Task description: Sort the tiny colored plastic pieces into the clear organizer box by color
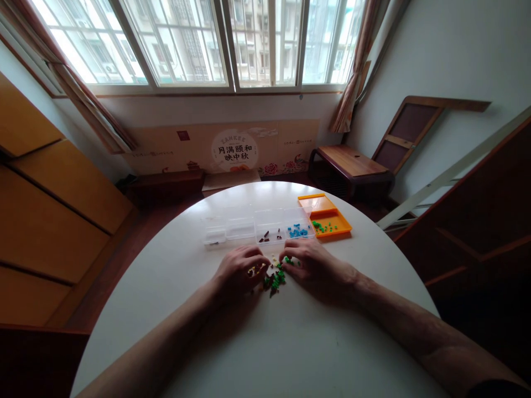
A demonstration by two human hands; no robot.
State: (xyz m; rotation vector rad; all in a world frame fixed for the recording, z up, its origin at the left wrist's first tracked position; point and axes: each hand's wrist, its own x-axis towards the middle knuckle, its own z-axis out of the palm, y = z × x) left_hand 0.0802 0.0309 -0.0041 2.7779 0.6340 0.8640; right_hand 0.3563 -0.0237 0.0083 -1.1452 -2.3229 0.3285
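While clear plastic boxes [257,224] and an orange tray [332,220] are sitting behind, the left hand [238,269] and right hand [309,264] are resting on the round white counter [265,342], curled fingers touching small bricks [274,278]; any grip is hidden.

Room, daylit. A wide window [199,41] with white frames spanned the far wall, apartment blocks visible beyond; brownish curtains [354,72] hung at both ends. Below the sill a printed cardboard panel [224,148] leaned against the wall. A round white table [265,342] filled the foreground. Orange-brown wooden cabinets [50,210] lined the left side. At right stood a low wooden bench [350,163], a framed panel [409,130] propped on the white wall [448,50] behind it, and a dark wooden structure [477,232] with a pale diagonal rail. Floor reddish-brown.
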